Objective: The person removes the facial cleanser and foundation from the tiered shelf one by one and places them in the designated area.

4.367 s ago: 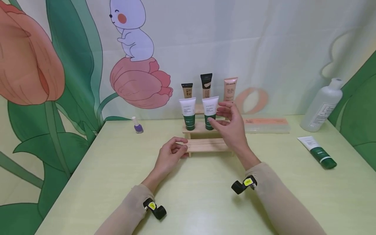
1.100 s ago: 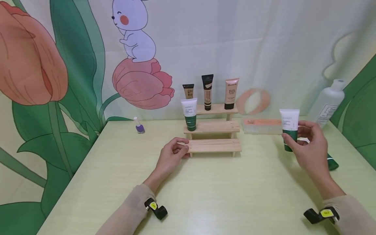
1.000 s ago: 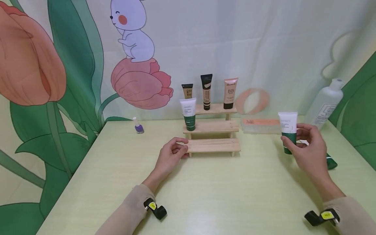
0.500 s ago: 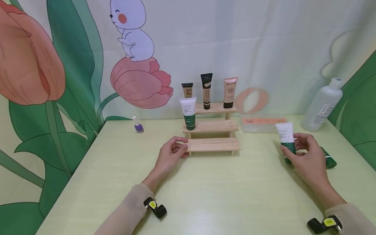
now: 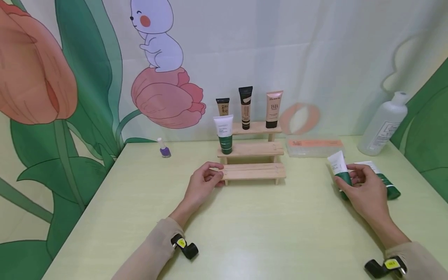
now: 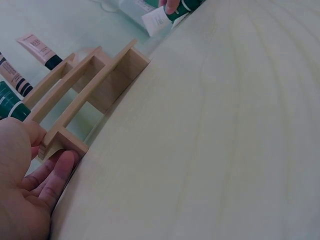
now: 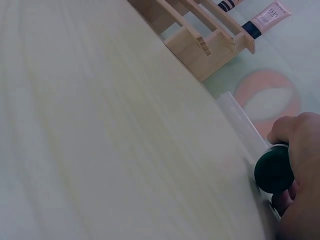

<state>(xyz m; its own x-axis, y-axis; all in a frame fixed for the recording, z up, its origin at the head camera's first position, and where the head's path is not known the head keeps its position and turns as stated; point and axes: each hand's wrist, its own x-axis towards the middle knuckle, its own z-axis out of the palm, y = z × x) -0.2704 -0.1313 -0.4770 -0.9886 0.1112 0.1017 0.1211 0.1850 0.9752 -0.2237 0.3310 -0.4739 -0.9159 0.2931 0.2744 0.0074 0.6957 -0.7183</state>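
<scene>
My left hand [image 5: 201, 183] pinches the left end of the lowest step of a three-tier wooden display stand [image 5: 254, 172]; in the left wrist view its fingers curl round the end of that board [image 6: 65, 142]. Far to the right, my right hand [image 5: 367, 191] holds a white-and-green cosmetic tube [image 5: 338, 166] between thumb and fingers, tilted, low over the table. Its round green cap [image 7: 274, 169] shows in the right wrist view. Behind that hand lies a similar white-and-green tube [image 5: 391, 189], partly hidden. Another such tube [image 5: 224, 132] stands on the middle step at left.
On the top step stand a small gold-and-black tube [image 5: 223, 107], a black-and-beige tube [image 5: 246, 109] and a pink BB cream tube [image 5: 273, 109]. A clear flat box [image 5: 315, 148] and a white bottle [image 5: 383, 126] are at the back right. Purple nail polish [image 5: 164, 149] stands left.
The right hand took one white-and-green tube off the middle step and carried it right. Lately it lowered the tube towards the table and tilted it. The left hand stayed at the stand.
</scene>
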